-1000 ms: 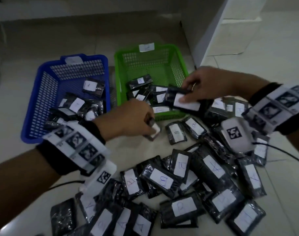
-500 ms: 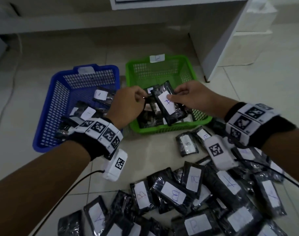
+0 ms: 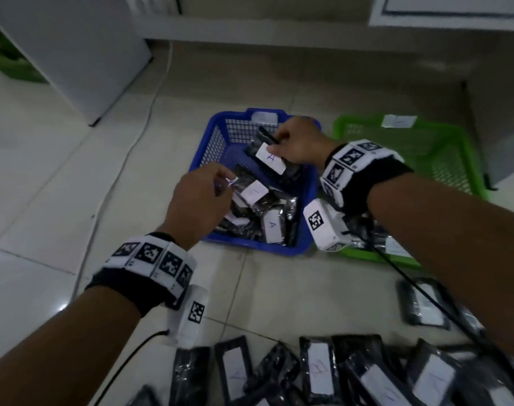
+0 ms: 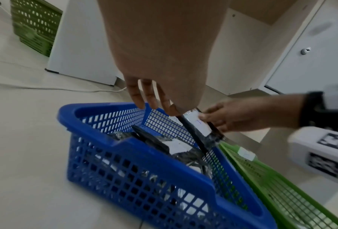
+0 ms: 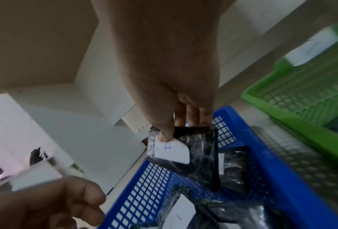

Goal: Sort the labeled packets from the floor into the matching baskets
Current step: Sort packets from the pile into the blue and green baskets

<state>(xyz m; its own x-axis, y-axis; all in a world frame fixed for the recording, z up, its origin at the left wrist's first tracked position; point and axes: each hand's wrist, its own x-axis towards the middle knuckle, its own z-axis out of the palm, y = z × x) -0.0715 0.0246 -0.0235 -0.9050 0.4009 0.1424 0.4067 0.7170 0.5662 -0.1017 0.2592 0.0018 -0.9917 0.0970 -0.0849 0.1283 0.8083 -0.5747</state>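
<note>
Black crinkled plastic wraps the packet (image 3: 272, 155) pinched in the right hand (image 3: 298, 143), thumb on its front face and fingers behind, as the right wrist view shows. A white label marked with a blue letter A sits just below the thumb tip. The packet is rectangular; its long axis slopes from the fingers down toward the basket's inside, and its labelled face looks up toward the head camera. It hangs over the open top of the blue basket (image 3: 217, 136), above other black packets with white labels lying in there. The left hand (image 3: 195, 197) is over the near-left edge of the same basket, its thumb and forefinger pinching a second, smaller dark packet (image 3: 231, 183) by one end, while the other fingers hang straight and slightly apart in the left wrist view; this packet's label is mostly hidden. A green basket (image 3: 443, 136) stands just beside the blue one, on the far side of the right-hand fingers. More labelled packets (image 3: 317, 370) lie on the floor behind both wrists.
</note>
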